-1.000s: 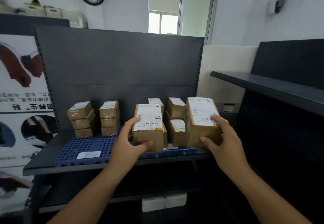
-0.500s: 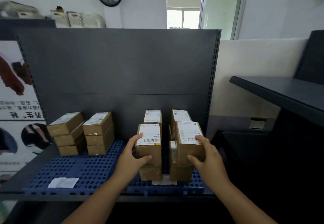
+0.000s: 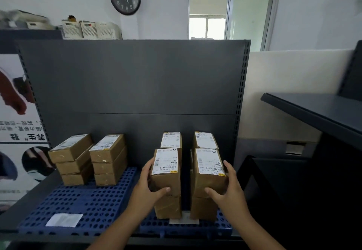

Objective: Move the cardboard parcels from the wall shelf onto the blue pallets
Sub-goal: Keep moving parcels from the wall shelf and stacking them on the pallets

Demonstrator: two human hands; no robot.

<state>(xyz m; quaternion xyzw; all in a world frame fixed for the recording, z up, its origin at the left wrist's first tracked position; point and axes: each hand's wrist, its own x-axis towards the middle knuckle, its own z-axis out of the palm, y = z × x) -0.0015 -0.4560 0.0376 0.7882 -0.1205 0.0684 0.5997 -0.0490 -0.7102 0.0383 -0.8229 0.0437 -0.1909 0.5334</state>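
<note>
Two blue pallets (image 3: pixel 94 204) lie side by side on a dark shelf. My left hand (image 3: pixel 148 187) grips a labelled cardboard parcel (image 3: pixel 166 171) that sits on top of another parcel (image 3: pixel 168 207) on the right pallet. My right hand (image 3: pixel 228 189) grips a second labelled parcel (image 3: pixel 210 173), also on top of a lower parcel (image 3: pixel 203 208). Behind these stand two more parcel stacks (image 3: pixel 171 140) (image 3: pixel 205 140). On the left pallet are two stacks of three parcels (image 3: pixel 72 159) (image 3: pixel 108 159).
A dark perforated back panel (image 3: pixel 133 85) rises behind the pallets. A dark shelf (image 3: pixel 313 110) juts in from the right at chest height. White paper slips (image 3: pixel 63 220) lie on the pallets. A poster (image 3: pixel 17 132) hangs at the left.
Both hands carried their parcels forward and down onto the front stacks of the right pallet. The view has moved closer to the shelf.
</note>
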